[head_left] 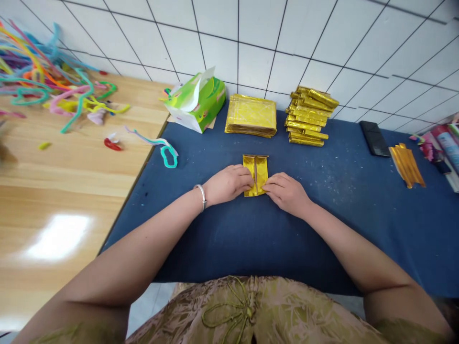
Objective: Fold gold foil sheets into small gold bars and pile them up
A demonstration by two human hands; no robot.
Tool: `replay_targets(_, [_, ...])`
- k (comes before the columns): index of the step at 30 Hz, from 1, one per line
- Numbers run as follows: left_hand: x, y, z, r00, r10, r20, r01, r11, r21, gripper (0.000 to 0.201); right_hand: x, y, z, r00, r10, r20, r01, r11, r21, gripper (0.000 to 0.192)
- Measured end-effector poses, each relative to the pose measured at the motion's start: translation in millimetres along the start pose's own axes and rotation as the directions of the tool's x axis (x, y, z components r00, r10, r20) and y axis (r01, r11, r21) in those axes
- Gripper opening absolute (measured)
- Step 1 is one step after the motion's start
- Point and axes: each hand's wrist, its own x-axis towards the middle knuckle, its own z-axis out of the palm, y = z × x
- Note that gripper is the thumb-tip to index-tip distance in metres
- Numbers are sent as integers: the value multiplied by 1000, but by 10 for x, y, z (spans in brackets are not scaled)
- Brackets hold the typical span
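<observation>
Hands, left hand (227,184) and right hand (287,191), pinch a half-folded gold foil paper sheet (256,175); finished folded gold pieces (310,117) sit at one o'clock, flat gold sheets (251,116) at twelve.

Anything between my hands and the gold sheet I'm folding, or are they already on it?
Nothing visible is in the way. The left hand and right hand both press on the near end of the gold sheet, which lies on bare blue cloth.

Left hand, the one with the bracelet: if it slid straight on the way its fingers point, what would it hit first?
The left hand points rightward across the gold foil piece it already touches; beyond that, it would likely meet the right hand, whose fingertips press the opposite edge.
</observation>
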Motion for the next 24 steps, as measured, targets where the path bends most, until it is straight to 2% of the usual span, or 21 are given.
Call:
replay_targets(3, [-27, 3, -59, 1000, 4, 14, -2, 992, -125, 21, 9, 14, 21, 998, 60, -33, -57, 995, 81, 20])
replay_targets(7, [-57, 62, -130, 998, -58, 30, 61, 993, -103, 41, 16, 25, 48, 985, 160, -67, -147, 976, 163, 19])
replay_targets(13, [-67, 94, -108, 999, -42, 7, 42, 996, -76, 20, 36, -6, 30, 989, 143, -36, -135, 977, 168, 16])
replay_targets(16, [-76, 105, -89, 998, -57, -28, 53, 993, -109, 18, 41, -35, 22, 984, 172, -42, -162, 972, 172, 15])
replay_targets(20, [-75, 141, -44, 982, -176, -67, 167, 978, -127, 18, 49, -66, 34, 955, 282, -88, -265, 950, 168, 14])
replay_targets(24, [-56, 180, 39, 936, -334, -113, 320, 939, -123, 17, 70, -88, 65, 931, 350, -105, -333, 930, 153, 13])
